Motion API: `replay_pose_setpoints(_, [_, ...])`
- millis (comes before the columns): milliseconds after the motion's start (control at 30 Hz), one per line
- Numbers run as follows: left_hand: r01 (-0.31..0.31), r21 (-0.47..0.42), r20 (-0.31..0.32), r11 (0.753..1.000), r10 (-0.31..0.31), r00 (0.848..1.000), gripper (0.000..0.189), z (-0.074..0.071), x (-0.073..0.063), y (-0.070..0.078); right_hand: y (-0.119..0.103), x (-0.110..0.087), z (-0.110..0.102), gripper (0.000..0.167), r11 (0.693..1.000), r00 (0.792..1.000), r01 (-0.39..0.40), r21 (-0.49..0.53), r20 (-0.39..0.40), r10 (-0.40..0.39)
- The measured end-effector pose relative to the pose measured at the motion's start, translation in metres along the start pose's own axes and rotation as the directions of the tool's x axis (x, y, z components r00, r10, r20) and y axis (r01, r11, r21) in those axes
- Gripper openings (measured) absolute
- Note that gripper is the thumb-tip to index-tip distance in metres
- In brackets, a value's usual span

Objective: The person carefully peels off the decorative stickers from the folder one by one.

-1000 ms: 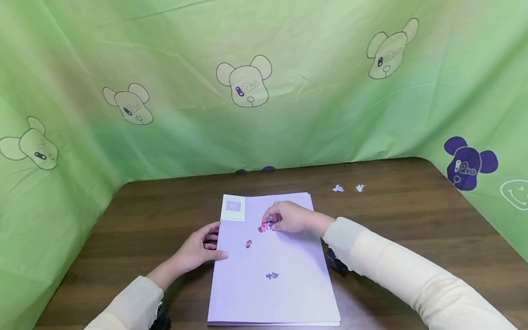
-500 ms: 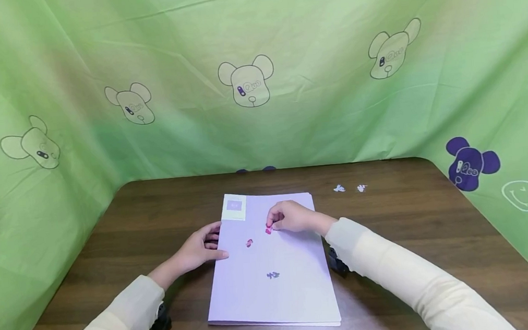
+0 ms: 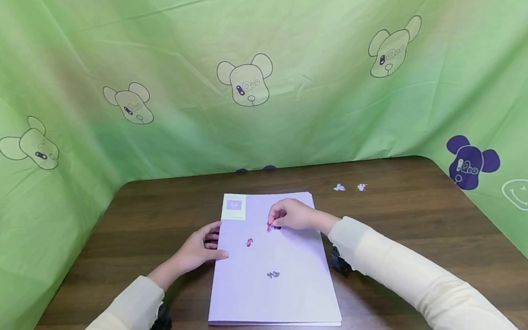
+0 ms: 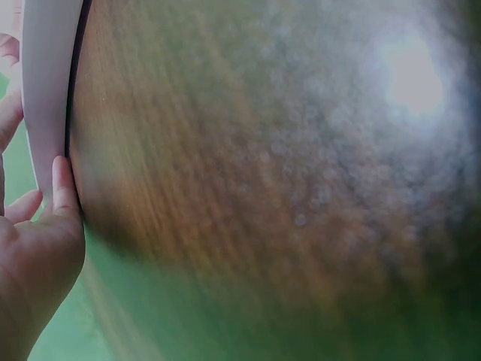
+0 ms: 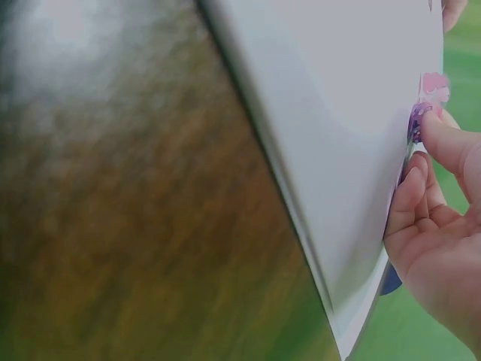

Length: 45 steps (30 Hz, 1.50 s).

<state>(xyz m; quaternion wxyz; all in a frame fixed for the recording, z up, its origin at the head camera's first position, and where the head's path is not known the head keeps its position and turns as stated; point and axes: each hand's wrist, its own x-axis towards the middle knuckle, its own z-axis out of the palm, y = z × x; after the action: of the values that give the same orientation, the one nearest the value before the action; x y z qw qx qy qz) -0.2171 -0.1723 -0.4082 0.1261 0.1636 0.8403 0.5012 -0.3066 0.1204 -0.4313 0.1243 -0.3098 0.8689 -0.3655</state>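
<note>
My right hand [image 3: 291,214] pinches a small pink-and-purple sticker [image 5: 421,120] between thumb and fingertips, close over the upper part of a white paper pad [image 3: 267,306]. Its pink end shows at the fingertips in the head view; the fingers hide the rest. My left hand [image 3: 200,249] rests at the pad's left edge, thumb on top and the other fingers relaxed along the side. On the pad lie a small pink-red sticker [image 3: 249,243], near the left thumb, and a purple-grey one [image 3: 273,275] lower down. A pale label [image 3: 233,207] marks the pad's upper left corner.
Two small whitish scraps [image 3: 339,187] lie at the back right of the brown wooden table [image 3: 405,215]. Green fabric [image 3: 169,47] printed with bear heads hangs behind and at both sides. A dark wrist camera [image 3: 161,320] sits under the left sleeve.
The sticker in my right hand has turned from lying broadside to nearly edge-on, with less of it showing. The right hand has shifted slightly right; the left hand stays in place.
</note>
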Motion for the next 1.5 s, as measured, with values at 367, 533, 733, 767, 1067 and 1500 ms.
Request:
replay_pose_setpoints(367, [-0.007,0.006,-0.009,1.0,0.007,1.0,0.077,0.001,0.014,-0.033,0.003,-0.003,-0.003,0.008,0.979,0.996,-0.084,0.185,-0.003,0.086])
replay_pose_setpoints(533, [-0.005,0.004,-0.015,1.0,0.005,1.0,0.079,0.0,0.017,-0.042,0.004,-0.002,-0.004,0.006,0.967,0.997,-0.076,0.242,-0.014,0.082])
replay_pose_setpoints(733, [-0.008,-0.001,-0.01,1.0,0.008,1.0,0.079,-0.001,0.017,-0.041,0.003,-0.005,-0.006,0.005,0.955,0.995,-0.075,0.285,-0.035,0.088])
replay_pose_setpoints(767, [-0.008,-0.001,-0.008,1.0,0.008,1.0,0.079,-0.001,0.017,-0.041,0.003,-0.005,-0.006,0.005,0.953,0.994,-0.083,0.292,-0.04,0.099])
replay_pose_setpoints(1067, [-0.011,-0.002,-0.009,1.0,0.011,1.0,0.079,0.0,0.017,-0.042,0.003,-0.012,-0.011,0.023,0.896,0.978,-0.169,0.41,-0.047,0.206])
replay_pose_setpoints(1500, [-0.012,-0.012,0.01,1.0,0.012,1.0,0.074,-0.002,0.0,-0.003,0.007,-0.018,-0.014,0.035,0.816,0.964,-0.196,0.543,-0.044,0.261])
